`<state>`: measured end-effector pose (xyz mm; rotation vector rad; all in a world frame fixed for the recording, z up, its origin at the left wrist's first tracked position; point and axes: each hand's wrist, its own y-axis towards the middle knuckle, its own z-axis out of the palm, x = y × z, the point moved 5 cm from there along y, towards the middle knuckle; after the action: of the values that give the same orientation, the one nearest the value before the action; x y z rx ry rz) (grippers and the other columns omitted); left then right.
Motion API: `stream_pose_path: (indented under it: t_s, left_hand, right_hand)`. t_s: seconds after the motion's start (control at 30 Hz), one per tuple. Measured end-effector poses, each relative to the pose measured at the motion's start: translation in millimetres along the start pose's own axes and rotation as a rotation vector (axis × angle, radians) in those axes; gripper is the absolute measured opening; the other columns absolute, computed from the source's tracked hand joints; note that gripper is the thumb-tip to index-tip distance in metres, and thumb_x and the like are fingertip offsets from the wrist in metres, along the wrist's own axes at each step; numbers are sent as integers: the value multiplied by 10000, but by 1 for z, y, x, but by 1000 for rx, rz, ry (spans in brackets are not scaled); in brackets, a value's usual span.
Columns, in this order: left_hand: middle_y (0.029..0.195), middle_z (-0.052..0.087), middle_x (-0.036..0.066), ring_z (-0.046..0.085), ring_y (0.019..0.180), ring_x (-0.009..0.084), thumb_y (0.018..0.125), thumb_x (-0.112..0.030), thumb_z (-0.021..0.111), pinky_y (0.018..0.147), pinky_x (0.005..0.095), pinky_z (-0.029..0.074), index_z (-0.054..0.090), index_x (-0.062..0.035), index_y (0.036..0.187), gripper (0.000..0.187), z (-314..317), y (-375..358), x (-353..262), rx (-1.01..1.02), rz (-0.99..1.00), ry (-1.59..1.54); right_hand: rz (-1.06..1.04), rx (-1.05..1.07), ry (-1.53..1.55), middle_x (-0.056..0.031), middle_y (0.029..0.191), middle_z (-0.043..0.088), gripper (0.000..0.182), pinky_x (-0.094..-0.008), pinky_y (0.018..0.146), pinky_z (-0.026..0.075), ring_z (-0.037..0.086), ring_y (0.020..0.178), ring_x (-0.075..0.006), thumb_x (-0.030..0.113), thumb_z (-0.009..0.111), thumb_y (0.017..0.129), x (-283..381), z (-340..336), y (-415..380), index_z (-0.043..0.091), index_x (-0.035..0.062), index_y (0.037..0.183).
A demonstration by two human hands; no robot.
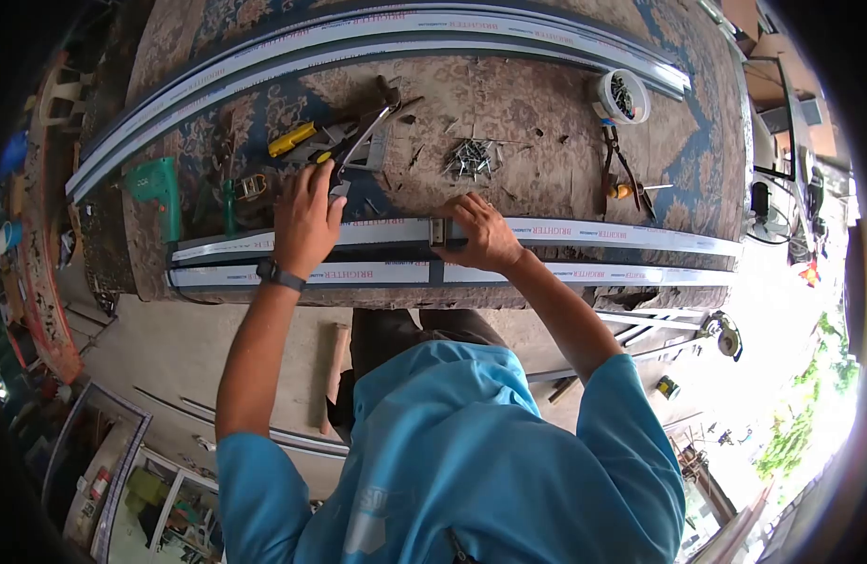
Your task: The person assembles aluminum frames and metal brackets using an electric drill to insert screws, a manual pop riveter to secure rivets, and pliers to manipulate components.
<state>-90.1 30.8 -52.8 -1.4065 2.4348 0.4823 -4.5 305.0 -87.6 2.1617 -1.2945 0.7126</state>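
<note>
Two long aluminium profiles with printed film lie along the near side of the carpet-covered table. On the nearer-to-centre profile (565, 231), my right hand (482, 232) has its fingers closed around a small metal piece (438, 232) standing at the bar's middle. My left hand (308, 218) is over the left part of the same profile, its fingers bent beside a dark tool with a yellow part (324, 158); what it grips, if anything, is hard to make out. A pile of screws (472, 159) lies beyond my right hand.
A green drill (154, 188) and a green-handled screwdriver (229, 207) lie left. The yellow cutter (292, 139) is beyond my left hand. Pliers (617, 169) and a white tub of screws (622, 97) are right. More profiles (377, 36) cross the far side.
</note>
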Motion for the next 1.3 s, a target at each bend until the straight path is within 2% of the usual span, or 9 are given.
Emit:
stream_pose_path:
  t_s: [0.07, 0.13, 0.23, 0.33, 0.5, 0.6, 0.8, 1.0, 1.3]
  left_hand:
    - [1189, 636, 122, 609, 1144, 339, 926, -177, 737, 981, 491, 493, 611, -104, 1355, 453, -1, -8, -20, -2, -16, -222]
    - [1212, 593, 108, 579, 1183, 326, 920, -212, 753, 1079, 548, 414, 646, -127, 1294, 397, -5, -13, -71, 207, 98, -246]
    - [1376, 527, 109, 509, 1280, 333, 930, -319, 746, 1118, 659, 300, 670, -178, 1310, 413, 22, -24, -105, 237, 237, -143]
    - [1341, 532, 113, 493, 1317, 312, 921, -353, 752, 1136, 672, 293, 677, -186, 1283, 405, 38, -21, -113, 253, 231, -84]
    - [1405, 542, 145, 493, 1323, 332, 924, -362, 740, 1131, 658, 318, 719, -112, 1087, 299, 52, -10, -121, 363, 219, -45]
    - [1411, 544, 148, 513, 1309, 340, 904, -320, 768, 1122, 607, 364, 700, -109, 1191, 362, 51, -3, -123, 446, 244, 4]
    - [1414, 539, 181, 554, 1273, 380, 805, -160, 845, 1071, 498, 436, 509, -56, 1465, 748, -6, -13, -81, 111, 73, -402]
    - [1404, 572, 213, 578, 1278, 411, 889, -144, 811, 1051, 490, 505, 492, -28, 1488, 689, -37, -58, -25, -143, -74, -390]
    - [1313, 612, 181, 629, 1207, 332, 960, -202, 777, 984, 439, 527, 515, -51, 1489, 609, -56, -108, 46, -262, -395, -324]
  right_hand:
    - [17, 10, -6, -137, 1129, 661, 639, -445, 927, 556, 645, 1056, -349, 233, 933, 687, -4, 1, 1, 645, 40, 1224]
    - [28, 14, 3, -135, 1127, 667, 642, -444, 926, 558, 651, 1054, -349, 232, 935, 675, -2, 1, -1, 648, 40, 1217]
    - [19, -2, 25, -135, 1129, 674, 660, -444, 924, 563, 658, 1053, -351, 228, 939, 644, 0, -1, 3, 652, 39, 1207]
    - [27, 1, 26, -135, 1126, 676, 682, -446, 923, 565, 662, 1049, -353, 221, 940, 613, -1, -2, 2, 655, 37, 1205]
    - [8, 1, 1, -137, 1122, 673, 710, -448, 928, 563, 660, 1052, -355, 226, 945, 590, -3, 0, 1, 657, 31, 1209]
    - [23, 25, 1, -145, 1121, 668, 707, -451, 926, 562, 659, 1055, -361, 242, 950, 596, -1, -1, 3, 649, 19, 1197]
    - [-12, -8, 20, -161, 1122, 660, 664, -454, 916, 562, 661, 1043, -365, 247, 958, 642, 10, -8, 9, 635, 12, 1172]
    - [-18, 42, -17, -124, 1119, 664, 594, -444, 932, 554, 653, 1059, -339, 248, 914, 722, 1, 1, 5, 670, 70, 1233]
    - [-7, 60, -4, -162, 1144, 664, 638, -457, 943, 557, 663, 1049, -361, 223, 957, 659, 1, 2, 8, 664, 12, 1184]
